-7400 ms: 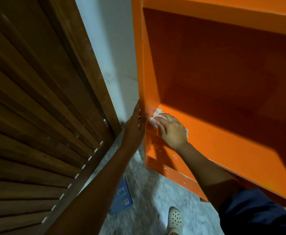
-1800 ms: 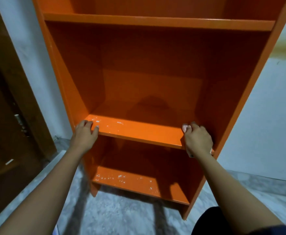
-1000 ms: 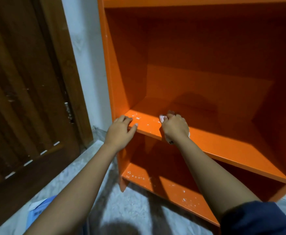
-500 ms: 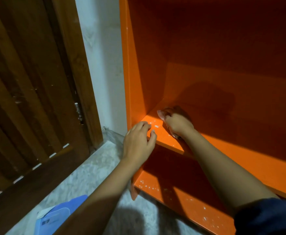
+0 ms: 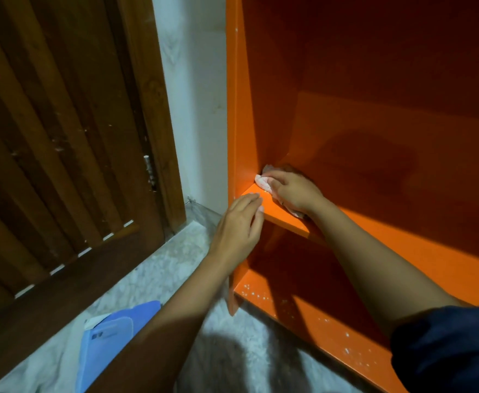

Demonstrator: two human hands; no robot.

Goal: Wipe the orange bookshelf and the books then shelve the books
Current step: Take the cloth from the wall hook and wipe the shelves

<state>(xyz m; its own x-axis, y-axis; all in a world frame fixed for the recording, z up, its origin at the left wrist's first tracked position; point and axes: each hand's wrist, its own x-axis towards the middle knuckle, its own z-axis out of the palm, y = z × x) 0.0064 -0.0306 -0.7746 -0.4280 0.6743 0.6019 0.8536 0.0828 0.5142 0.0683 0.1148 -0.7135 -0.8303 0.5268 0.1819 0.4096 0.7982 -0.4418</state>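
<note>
Right hand [image 5: 295, 191] with cloth [image 5: 262, 181] on shelf [image 5: 286, 218]

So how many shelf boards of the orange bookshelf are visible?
2: the upper board under the right hand and cloth, and the speckled lower board near the floor. Higher boards may lie outside the frame.

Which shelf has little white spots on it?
The bottom shelf: white specks dot its front. The shelf above, where the right hand holds the cloth, looks clean.
</note>
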